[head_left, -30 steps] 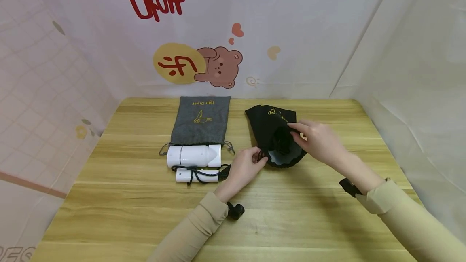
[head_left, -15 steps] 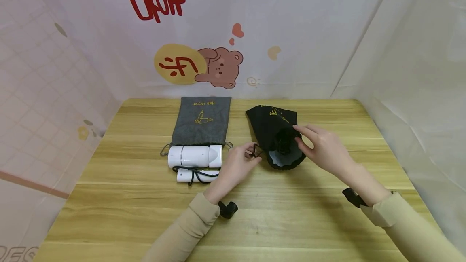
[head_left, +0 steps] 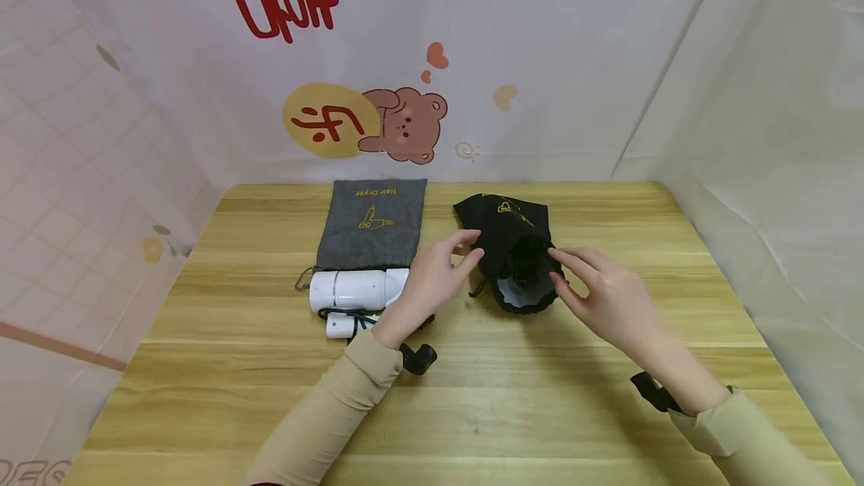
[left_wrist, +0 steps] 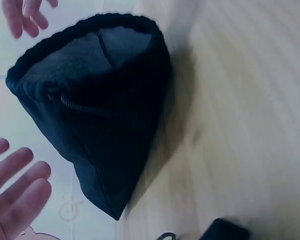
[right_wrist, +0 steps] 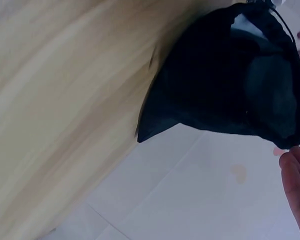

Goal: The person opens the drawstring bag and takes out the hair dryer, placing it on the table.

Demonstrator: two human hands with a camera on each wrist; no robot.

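Note:
A black drawstring pouch [head_left: 509,238] with yellow print stands on the table, its gathered mouth gaping and a pale grey lining showing. To its left is my left hand [head_left: 435,272], fingers spread and holding nothing; the left wrist view shows this hand [left_wrist: 20,195] apart from the cloth. My right hand [head_left: 610,298] is at the right side of the mouth, fingers fairly straight. In the right wrist view its fingertips [right_wrist: 292,162] are right by the pouch rim [right_wrist: 290,142]; whether they touch, I cannot tell. A black drawcord [head_left: 477,289] hangs at the pouch's left side.
Left of the pouch lies a flat grey drawstring bag [head_left: 371,223] marked "Hair Dryer". A white folded hair dryer [head_left: 351,289] with a black cord lies in front of it, partly behind my left hand. White curtains [head_left: 560,58] enclose the wooden table [head_left: 513,411].
My left hand has let go of the drawcord and moved up along the pouch's left side, its fingers spreading. The right hand has shifted slightly down and right, its fingers loosening from the rim.

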